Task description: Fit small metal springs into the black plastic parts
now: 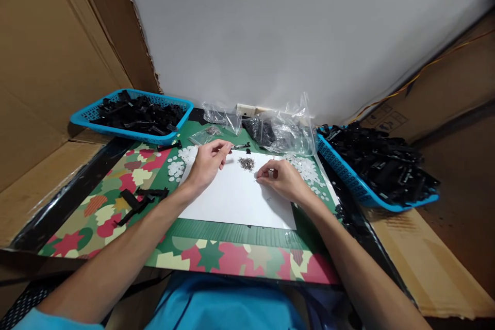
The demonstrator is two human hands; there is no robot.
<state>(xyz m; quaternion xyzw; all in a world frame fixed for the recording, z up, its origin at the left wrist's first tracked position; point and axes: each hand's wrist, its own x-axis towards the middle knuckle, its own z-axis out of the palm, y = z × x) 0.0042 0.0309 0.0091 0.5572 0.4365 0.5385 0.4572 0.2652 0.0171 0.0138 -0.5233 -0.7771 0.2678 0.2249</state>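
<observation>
My left hand [211,162] pinches a slim black part [240,146] above the left back of a white sheet [232,196]. Beside a small pile of tiny metal pieces [246,163], my right hand [280,178] is closed low over the sheet's right side, its fingertips together on something too small to name. A little black piece [248,152] lies behind the pile. Round translucent discs are spread left [177,169] and right [307,169] of the sheet.
Blue baskets full of black parts stand at the left [166,139] and right [348,183]. Clear plastic bags [294,131] lie at the back. Several black parts [137,202] rest on the patterned mat [232,260]. Cardboard [50,62] flanks the table.
</observation>
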